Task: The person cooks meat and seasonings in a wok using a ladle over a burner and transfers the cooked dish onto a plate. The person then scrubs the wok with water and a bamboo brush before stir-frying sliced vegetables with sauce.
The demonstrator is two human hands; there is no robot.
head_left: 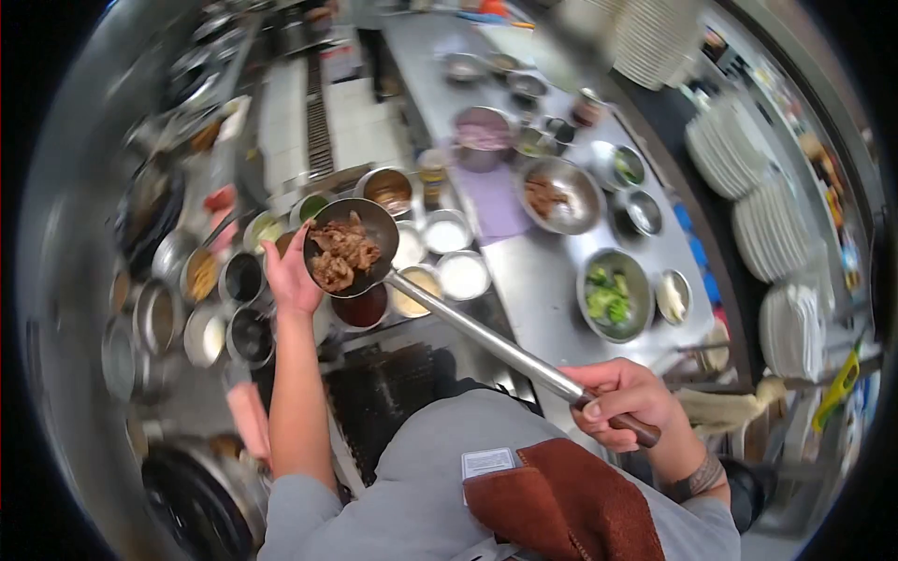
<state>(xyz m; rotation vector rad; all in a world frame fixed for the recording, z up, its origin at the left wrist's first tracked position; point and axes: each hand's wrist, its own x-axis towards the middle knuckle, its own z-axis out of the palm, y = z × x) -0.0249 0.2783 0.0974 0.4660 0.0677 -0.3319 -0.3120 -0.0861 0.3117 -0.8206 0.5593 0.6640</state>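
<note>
My right hand (625,404) is wrapped round the brown end of a long-handled ladle (486,332). Its dark round bowl, at the far end of the metal handle, carries browned pieces of cooked meat (346,251). My left hand (297,276) is stretched out beside and partly under that bowl, thumb spread away; some fingers are hidden by it, and I cannot tell whether it bears weight. Just beyond the bowl are a pot of brown liquid (387,191) and tubs of white contents (463,275). A container of dark red sauce (360,311) lies below it.
On the steel counter (533,323) at right stand a bowl of green vegetables (608,297), a steel bowl with brown pieces (561,194) and a purple cloth (500,201). Stacked white plates (772,229) line the far right. Several pots and a black wok (201,500) are at left.
</note>
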